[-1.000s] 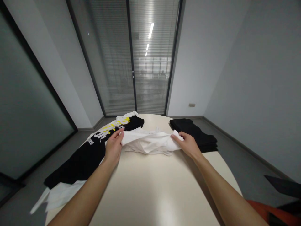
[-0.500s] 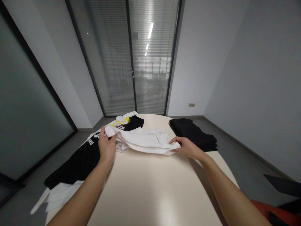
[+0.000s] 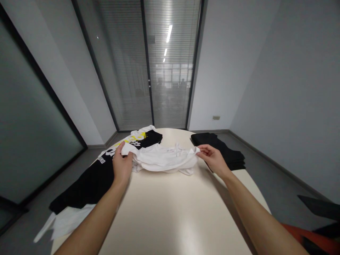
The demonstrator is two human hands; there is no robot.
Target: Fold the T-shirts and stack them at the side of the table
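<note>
A white garment, which looks like a T-shirt (image 3: 164, 158), stretches between my hands over the far half of the table. Its near edge sags in the middle, and its folds hide its full shape. My left hand (image 3: 123, 163) is closed on its left end, thumb and fingers gripping the cloth. At the other end my right hand (image 3: 211, 159) pinches a raised corner between thumb and fingertips. Just left of my left hand lies a black T-shirt (image 3: 89, 180) with white print. To the right of my right hand is a stack of folded black clothes (image 3: 219, 150).
The pale table (image 3: 170, 209) has a rounded far end. Yellow and white printed cloth (image 3: 132, 139) lies at its far left, and white cloth (image 3: 70, 219) hangs over the near left edge. A red and black chair (image 3: 310, 239) stands at the lower right.
My right hand has risen and moved slightly farther away, lifting the right corner of the white T-shirt. My left hand has shifted a little to the right, still gripping.
</note>
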